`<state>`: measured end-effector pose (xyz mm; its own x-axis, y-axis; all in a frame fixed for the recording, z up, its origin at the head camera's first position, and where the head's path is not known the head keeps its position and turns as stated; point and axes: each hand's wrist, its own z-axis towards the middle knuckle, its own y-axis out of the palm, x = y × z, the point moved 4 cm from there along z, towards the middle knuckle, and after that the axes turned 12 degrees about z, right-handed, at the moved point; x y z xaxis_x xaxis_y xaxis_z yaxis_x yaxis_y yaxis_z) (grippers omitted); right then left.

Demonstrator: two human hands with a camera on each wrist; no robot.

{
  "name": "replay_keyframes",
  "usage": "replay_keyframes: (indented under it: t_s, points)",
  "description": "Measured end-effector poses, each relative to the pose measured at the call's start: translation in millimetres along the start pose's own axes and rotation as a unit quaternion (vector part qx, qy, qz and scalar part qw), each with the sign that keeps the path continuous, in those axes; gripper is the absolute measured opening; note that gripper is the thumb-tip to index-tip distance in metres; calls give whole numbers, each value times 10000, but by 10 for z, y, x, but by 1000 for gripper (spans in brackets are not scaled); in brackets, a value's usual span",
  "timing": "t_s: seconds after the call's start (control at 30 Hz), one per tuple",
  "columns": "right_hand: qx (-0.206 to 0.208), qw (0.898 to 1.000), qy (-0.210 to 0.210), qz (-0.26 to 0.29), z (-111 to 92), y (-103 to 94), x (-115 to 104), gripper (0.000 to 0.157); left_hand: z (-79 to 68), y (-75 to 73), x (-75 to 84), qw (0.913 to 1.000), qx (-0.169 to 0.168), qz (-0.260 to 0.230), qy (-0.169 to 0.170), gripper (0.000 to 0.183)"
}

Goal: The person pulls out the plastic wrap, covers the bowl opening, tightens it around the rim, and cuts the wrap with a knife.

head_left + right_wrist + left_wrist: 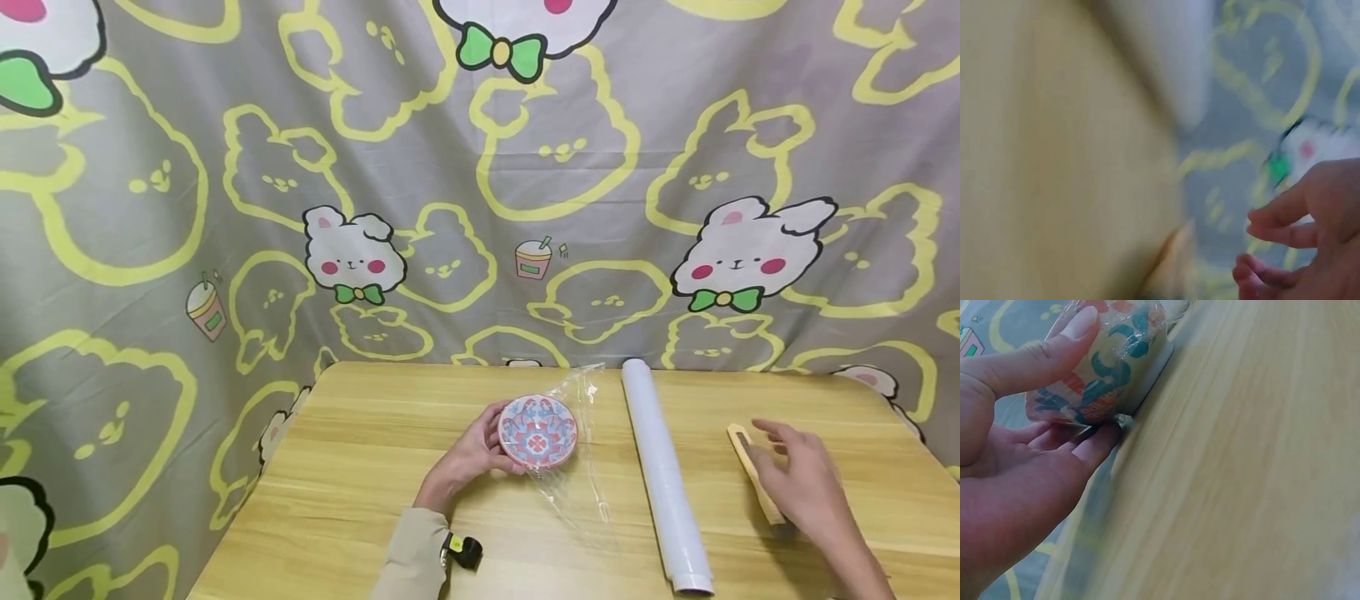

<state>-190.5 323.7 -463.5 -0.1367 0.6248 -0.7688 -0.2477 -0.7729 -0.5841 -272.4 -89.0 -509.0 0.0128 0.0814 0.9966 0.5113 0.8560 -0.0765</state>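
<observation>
My left hand [480, 446] grips a small patterned bowl [537, 432] by its left side, with the thumb along its outer wall in the left wrist view. Clear plastic film [592, 467] covers the bowl, and a loose sheet of it trails off to the right. Over at the right, my right hand [806, 479] hovers with loosely bent fingers beside a yellow utility knife [752, 471]. The hand hides part of the knife in the head view. Nothing is between the right fingers [1279, 215] in the right wrist view.
A long roll of plastic film [663, 475] lies between the two hands, pointing away from me. The wooden table [360, 467] ends at a grey curtain [442, 333] with cartoon animals, which hangs behind and at the left.
</observation>
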Motion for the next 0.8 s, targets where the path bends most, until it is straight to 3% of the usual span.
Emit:
replay_keyframes:
  t_s: [0.1,0.2,0.27,0.33,0.43,0.57,0.8]
  points:
    - [8,9967,-657,487,-28,147,-416,38,11,11,8,10000,-14,-79,19,109]
    - [-548,9891,-852,1067,-74,414,-780,42,16,19,22,10000,-55,-58,51,110]
    - [-1169,9805,-586,1469,-108,611,-954,48,17,26,23,9999,-76,-25,62,110]
    - [-1797,9673,-58,1787,-143,789,-1065,57,15,32,14,10000,-84,33,25,111]
    - [-2310,9491,621,2050,-174,1003,-1140,70,14,36,2,9999,-59,83,-32,113]
    - [-2370,9433,903,2141,-205,1226,-1150,80,12,46,4,9999,-50,101,-45,113]
    - [-2046,9407,1135,2457,-263,1447,-1085,84,1,72,54,9999,24,135,-51,110]
